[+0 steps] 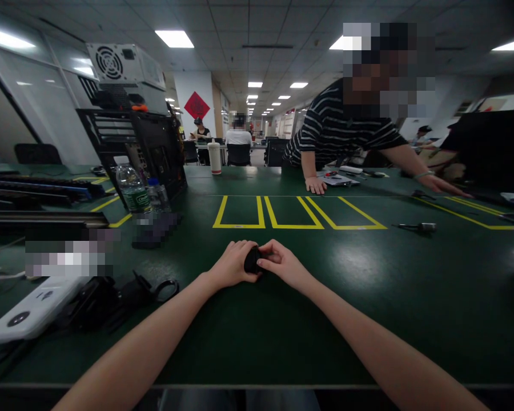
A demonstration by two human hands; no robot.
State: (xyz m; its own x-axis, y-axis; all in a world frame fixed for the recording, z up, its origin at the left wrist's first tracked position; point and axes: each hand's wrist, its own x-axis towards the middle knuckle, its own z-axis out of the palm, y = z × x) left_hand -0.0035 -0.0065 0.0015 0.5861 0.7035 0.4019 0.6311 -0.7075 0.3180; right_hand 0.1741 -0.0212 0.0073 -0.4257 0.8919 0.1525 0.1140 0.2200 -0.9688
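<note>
A small black rounded object (252, 261) is between my two hands, just above or on the green table (248, 331); its exact kind cannot be made out. My left hand (235, 262) wraps around its left side, with the fingers over the top and the thumb below. From the right, my right hand (281, 264) pinches at the object's edge with thumb and forefinger. The fingers hide much of it. Yellow tape outlines (240, 226) mark the table just beyond my hands.
At left lie a white device (29, 311), black straps and a black ring (167, 290). Water bottles (131, 185) stand by a black computer frame (154, 145). A screwdriver-like tool (424, 227) lies at right. A person in a striped shirt (334, 125) leans over the far side.
</note>
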